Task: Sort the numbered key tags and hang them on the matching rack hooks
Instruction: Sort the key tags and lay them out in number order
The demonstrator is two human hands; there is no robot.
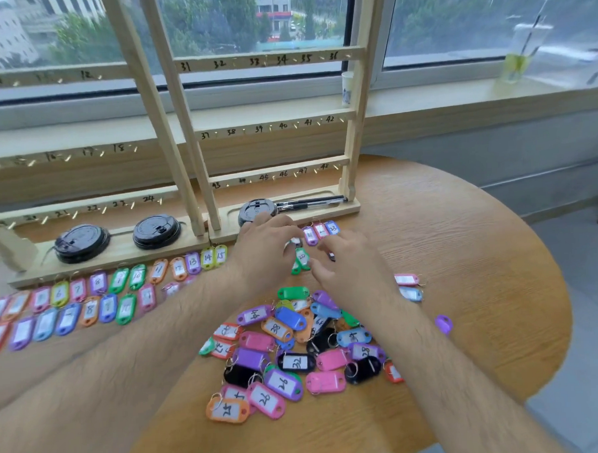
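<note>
Currently, left hand [267, 248] (grip unclear) and loosely open right hand [347, 262] flank a green tag [302, 257], apparently extending the sorted row [320, 231].

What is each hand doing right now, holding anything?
Left hand: open, fingers straight beside the tag row.
Right hand: open, fingers spread beside the green tag.

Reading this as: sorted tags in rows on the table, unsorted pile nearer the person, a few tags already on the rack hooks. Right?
Not quite. No tags are on the rack hooks yet: in the head view every hook that shows is bare. The rest holds: sorted tags in rows on the table, unsorted pile nearer the person.
</note>
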